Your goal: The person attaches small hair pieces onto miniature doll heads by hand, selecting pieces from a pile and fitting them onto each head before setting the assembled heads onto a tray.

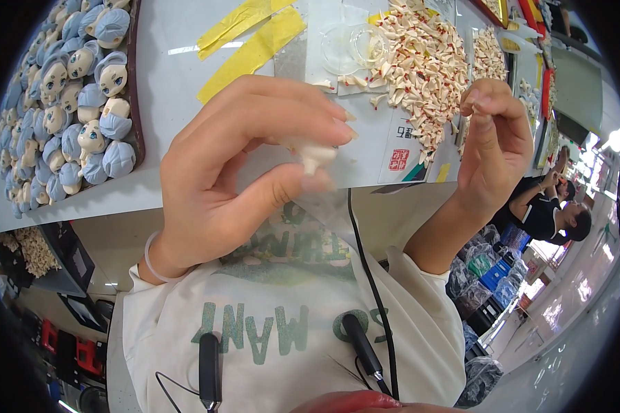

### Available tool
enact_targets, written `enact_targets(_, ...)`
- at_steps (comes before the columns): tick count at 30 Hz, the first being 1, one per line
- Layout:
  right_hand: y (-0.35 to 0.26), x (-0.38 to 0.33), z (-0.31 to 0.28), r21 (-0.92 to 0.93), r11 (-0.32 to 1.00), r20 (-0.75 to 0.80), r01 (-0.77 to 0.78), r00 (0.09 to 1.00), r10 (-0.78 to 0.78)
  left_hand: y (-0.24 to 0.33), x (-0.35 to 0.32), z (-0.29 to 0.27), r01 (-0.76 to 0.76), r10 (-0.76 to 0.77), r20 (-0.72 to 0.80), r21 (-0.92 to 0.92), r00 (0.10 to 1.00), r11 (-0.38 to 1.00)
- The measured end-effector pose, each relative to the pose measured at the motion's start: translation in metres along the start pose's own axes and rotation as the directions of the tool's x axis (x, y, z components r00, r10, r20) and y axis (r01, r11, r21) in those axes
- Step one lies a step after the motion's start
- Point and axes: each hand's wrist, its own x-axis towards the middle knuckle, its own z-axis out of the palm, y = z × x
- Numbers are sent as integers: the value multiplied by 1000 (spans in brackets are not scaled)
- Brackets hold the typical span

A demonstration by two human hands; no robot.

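My left hand [217, 162] is held over the near edge of the table, its thumb and fingers closed around a small cream plastic piece [314, 157]. The piece is smeared by motion, and the fingers cover part of it. Raised to the right, my right hand [492, 148] has its thumb and index fingertips pressed together. Whatever is in that pinch, if anything, is too small to name. Beyond it and to its left lies a heap of small cream pointed pieces with red ends [420, 76]. A few of these lie loose beside the heap.
At the left, a dark-rimmed tray [140, 113] holds many doll heads [110, 79] with blue-grey hair. Yellow tape strips [255, 55] and a clear round dish [344, 49] lie on the white table [169, 69]. A black cable [365, 255] hangs before me. Other people [554, 213] are far right.
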Motion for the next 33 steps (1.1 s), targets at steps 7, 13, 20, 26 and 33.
enact_targets(7, 9, 6, 7, 218, 973, 0, -76, 997, 78, -1, -3, -2, 13, -13, 2, -8, 1000, 1000)
enact_targets(13, 13, 6, 2, 452, 877, 96, -161, 987, 132, -1, -3, -1, 38, -37, 10, -38, 999, 999)
enact_targets(20, 10, 7, 4, 638, 733, 116, -238, 970, 214, 2, -2, -1, 65, -64, 16, -58, 998, 996)
enact_targets(26, 6, 8, 12, 633, 725, 132, -270, 961, 242, 4, -2, -3, 85, -83, 37, -60, 996, 995)
enact_targets(33, 7, 8, 16, 612, 752, 125, -245, 969, 214, 7, -4, -2, 130, -128, 44, -69, 991, 989)
